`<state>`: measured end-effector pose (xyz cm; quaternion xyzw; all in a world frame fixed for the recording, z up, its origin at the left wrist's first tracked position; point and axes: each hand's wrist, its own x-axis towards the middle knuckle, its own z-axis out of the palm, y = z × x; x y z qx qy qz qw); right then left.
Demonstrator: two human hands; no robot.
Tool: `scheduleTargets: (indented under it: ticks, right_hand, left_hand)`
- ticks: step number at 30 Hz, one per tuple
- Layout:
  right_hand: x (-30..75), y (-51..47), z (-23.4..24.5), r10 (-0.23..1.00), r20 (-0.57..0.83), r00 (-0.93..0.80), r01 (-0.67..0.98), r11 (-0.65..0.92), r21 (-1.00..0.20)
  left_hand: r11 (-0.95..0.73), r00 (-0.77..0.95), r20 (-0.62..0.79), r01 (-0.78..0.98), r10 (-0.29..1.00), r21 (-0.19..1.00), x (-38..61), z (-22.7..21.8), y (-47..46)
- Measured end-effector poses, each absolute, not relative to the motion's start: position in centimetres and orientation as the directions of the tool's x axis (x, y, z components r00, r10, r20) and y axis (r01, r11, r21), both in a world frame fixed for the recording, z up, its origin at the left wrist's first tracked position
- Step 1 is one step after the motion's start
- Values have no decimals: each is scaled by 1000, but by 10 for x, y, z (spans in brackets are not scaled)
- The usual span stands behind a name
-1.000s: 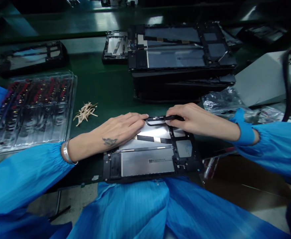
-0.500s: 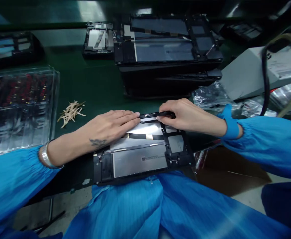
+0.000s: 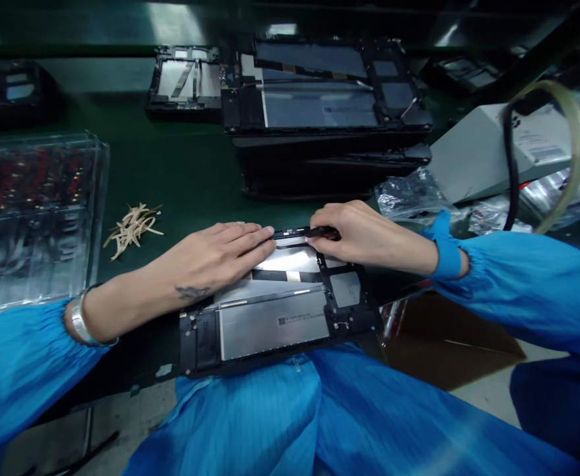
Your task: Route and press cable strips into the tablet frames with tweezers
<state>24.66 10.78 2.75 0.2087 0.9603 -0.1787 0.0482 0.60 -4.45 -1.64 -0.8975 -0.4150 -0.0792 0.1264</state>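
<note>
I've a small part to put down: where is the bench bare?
Bare green bench lies beyond the pale strips, between clear tray and device stack; a narrow band divides stack from left hand. Crowded: the right, with plastic bags and white box.

One opened tablet (image 3: 275, 327) lies nearest, one stack of tablets (image 3: 320, 109) beyond, its layers too dark to count, and two more opened devices (image 3: 168, 79) left of that. There are one plastic tray (image 3: 27, 261), one heap of pale strips (image 3: 132, 228) too tangled to number, one white box (image 3: 483, 149), one silver bracelet (image 3: 78, 320), one blue wristband (image 3: 447, 258).
</note>
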Motion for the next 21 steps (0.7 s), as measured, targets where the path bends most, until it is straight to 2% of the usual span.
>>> scheduleTargets:
  ticks: [4,8,10,12,13,15,17,18,21]
  right_hand:
    - [245,107,26,387,-175,-905,424,846,-323]
    - [244,110,25,377,-171,-911,413,851,-326]
    - [248,108,27,381,-73,-922,384,870,-311]
    - [257,96,32,429,166,-888,356,869,-343]
    - [262,85,35,459,296,-838,325,854,-406]
    - [272,55,36,517,457,-724,174,778,-604]
    - [277,20,29,489,445,-750,-56,624,-780]
    - [277,4,22,491,480,-728,-140,579,-804]
    - [269,-29,-7,447,372,-814,-117,502,-857]
  left_hand:
    - [-630,660,149,749,736,-203,11,-6,-41]
    - [-620,651,120,753,749,-218,23,0,-30]
    - [-618,644,96,760,759,-202,32,1,-24]
    - [-617,636,97,768,765,-171,40,3,-19]
    - [-618,634,101,772,767,-147,44,3,-18]
    - [-604,609,92,793,788,-76,47,5,-14]
    - [-533,528,78,845,845,47,46,5,-9]
    - [-488,482,76,864,873,123,43,5,-6]
    - [-389,396,54,854,917,346,31,6,8]
